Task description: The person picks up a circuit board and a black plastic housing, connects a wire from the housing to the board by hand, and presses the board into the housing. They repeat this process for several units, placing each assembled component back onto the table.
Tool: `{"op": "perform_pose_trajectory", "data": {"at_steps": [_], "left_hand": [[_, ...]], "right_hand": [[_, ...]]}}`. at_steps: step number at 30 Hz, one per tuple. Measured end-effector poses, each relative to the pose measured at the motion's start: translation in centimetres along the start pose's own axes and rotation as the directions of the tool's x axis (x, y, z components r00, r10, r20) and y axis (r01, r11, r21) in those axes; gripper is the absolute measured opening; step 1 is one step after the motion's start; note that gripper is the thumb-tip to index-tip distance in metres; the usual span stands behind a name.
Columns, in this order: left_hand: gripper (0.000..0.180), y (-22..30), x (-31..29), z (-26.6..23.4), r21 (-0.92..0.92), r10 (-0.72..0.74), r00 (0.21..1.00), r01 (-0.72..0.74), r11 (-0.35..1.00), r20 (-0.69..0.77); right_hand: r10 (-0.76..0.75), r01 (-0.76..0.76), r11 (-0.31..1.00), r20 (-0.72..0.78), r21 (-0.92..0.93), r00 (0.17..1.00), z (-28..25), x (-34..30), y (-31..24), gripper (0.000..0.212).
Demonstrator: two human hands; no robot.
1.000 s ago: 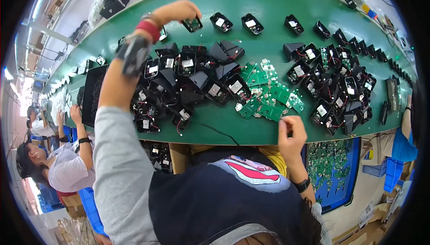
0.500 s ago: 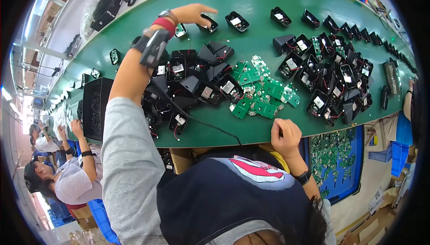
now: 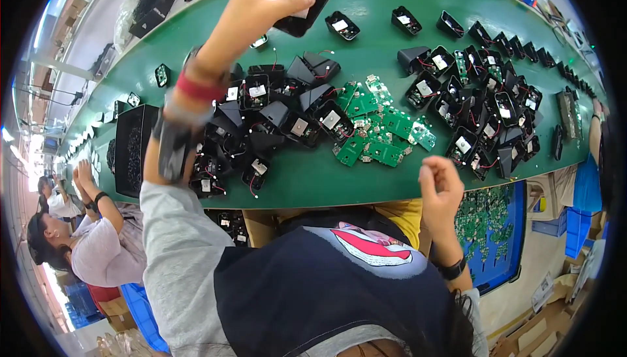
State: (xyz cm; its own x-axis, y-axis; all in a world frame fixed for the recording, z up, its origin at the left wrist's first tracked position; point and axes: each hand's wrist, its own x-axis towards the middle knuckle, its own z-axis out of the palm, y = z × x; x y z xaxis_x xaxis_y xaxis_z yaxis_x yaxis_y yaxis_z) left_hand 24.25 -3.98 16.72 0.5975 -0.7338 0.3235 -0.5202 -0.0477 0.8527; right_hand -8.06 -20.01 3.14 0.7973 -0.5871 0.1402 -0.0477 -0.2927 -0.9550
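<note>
My left hand [image 3: 258, 11] is raised over the far part of the green table, gripping a black plastic housing [image 3: 316, 10]. The thumb presses on its open face, and a thin red wire with a white connector sticks out of it. At the near edge, my right hand [image 3: 444, 190] is loosely curled, with thumb and fingertips apart and nothing in it. A heap of green circuit boards [image 3: 385, 132] lies just beyond my right hand. Beside the boards, under my left forearm, sits a pile of black housings [image 3: 300, 128] with wires.
Another pile of housings [image 3: 486, 106] is at the right. A row of housings [image 3: 405, 21] runs along the far side. A black bin [image 3: 150, 151] stands at the left. A blue tray of circuit boards [image 3: 519, 226] is below the table's right edge. Another person [image 3: 98, 239] works at the left.
My left hand has picked up a housing from the far row and lifted it. My right hand has shifted slightly right and loosened from a fist.
</note>
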Motion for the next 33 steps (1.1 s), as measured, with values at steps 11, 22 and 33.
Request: {"op": "perform_pose_trajectory", "data": {"at_steps": [11,22,33], "left_hand": [[0.032,-1.5,-10.6,10.6,-0.73,-0.312,0.941,0.12,0.673,-0.133],[0.025,-2.2,-11.1,10.7,-0.725,-0.355,0.933,0.202,0.658,-0.062],[0.014,-1.7,-11.4,12.1,-0.697,-0.206,0.973,0.076,0.713,-0.105]], "right_hand": [[-0.017,0.116,0.921,0.259,-0.372,0.966,7.5,11.2,-1.8,0.041],[-0.721,0.655,0.64,-0.018,-0.4,0.693,3.3,7.8,-3.7,0.018],[-0.795,0.78,0.598,-0.011,-0.186,0.607,7.5,7.6,-4.6,0.02]]}}
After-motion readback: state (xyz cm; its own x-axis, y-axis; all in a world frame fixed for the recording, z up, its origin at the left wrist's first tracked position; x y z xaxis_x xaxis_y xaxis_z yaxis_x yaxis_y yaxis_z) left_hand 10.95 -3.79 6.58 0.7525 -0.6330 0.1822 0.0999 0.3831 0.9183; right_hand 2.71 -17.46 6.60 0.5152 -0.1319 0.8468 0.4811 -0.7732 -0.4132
